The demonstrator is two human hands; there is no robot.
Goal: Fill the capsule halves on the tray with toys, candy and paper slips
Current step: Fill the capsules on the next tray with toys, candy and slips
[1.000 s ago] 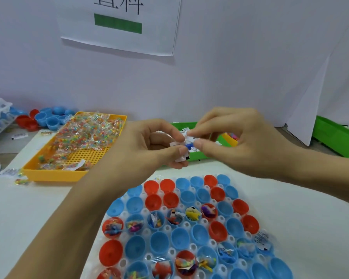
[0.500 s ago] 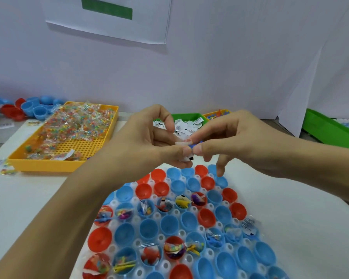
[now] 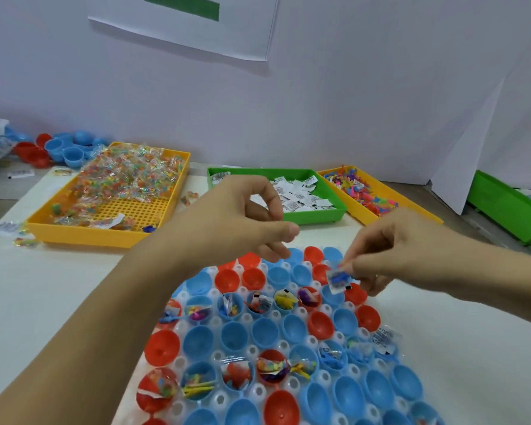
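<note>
A clear plastic tray (image 3: 259,391) holds rows of red and blue capsule halves; several hold toys, candy and paper slips, the others hold nothing. My right hand (image 3: 405,250) pinches a small bundle (image 3: 339,279), a paper slip with a blue toy, just above a blue capsule half (image 3: 331,297) in the tray's far right part. My left hand (image 3: 236,222) hovers over the tray's far edge with its fingers loosely curled and nothing in it.
Behind the tray stand a yellow tray of candy packets (image 3: 105,194), a green tray of paper slips (image 3: 288,194) and a yellow tray of small toys (image 3: 365,191). Loose capsule halves (image 3: 65,148) lie at the back left. A green bin (image 3: 503,204) sits far right.
My hands have parted. The left hand let go of the bundle, and the right hand carried it down and to the right, toward the tray.
</note>
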